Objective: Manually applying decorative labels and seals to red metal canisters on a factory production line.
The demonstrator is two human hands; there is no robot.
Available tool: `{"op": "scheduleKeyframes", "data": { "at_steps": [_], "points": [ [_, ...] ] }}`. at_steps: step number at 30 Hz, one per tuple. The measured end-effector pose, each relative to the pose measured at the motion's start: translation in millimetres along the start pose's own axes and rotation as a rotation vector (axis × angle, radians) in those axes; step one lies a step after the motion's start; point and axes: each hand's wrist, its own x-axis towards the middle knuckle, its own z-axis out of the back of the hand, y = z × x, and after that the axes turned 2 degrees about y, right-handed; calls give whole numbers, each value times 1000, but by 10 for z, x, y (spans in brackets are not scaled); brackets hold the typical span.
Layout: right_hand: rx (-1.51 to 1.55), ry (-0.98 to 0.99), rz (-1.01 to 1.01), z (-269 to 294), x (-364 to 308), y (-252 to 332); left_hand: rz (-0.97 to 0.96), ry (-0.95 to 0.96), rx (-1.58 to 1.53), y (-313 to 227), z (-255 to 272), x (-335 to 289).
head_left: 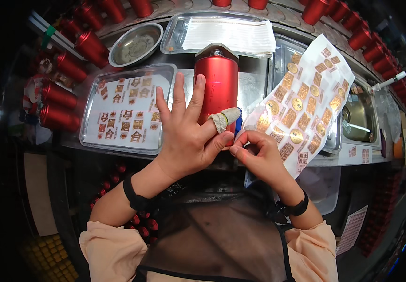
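A shiny red bottle-like cylinder [217, 84] lies in front of me, its far end against a dark angular piece [217, 49]. My left hand [181, 127] is open at its near left side, fingers spread, with a pale cloth finger cover [226, 119] on the index finger. Its thumb rests by the near end of the cylinder. My right hand [259, 152] is closed, thumb and index finger pinched at the edge of a white sheet of gold decals [301, 103]. That sheet slants up to the right. A blue piece [238, 123] shows between the hands, partly hidden.
To the left, a clear tray [84, 124] holds another decal sheet [127, 94]. Behind it stands a metal bowl [118, 54]. A tray [167, 40] of white paper is at the back. Red cylinders [92, 48] line the left and far sides. A sink [377, 124] is at right.
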Motion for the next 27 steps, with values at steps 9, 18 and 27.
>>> {"op": "scheduleKeyframes", "data": {
  "at_steps": [9, 18, 27],
  "points": [
    [27, 6, -18, -3, 2, 36, -36, 83, -27, -79, 67, -138],
    [-40, 32, 12, 19, 11, -14, 15, -7, -27, -11, 76, -237],
    [-82, 15, -44, -4, -1, 117, 127, 10, -164, 59, 12, -443]
  ]
}}
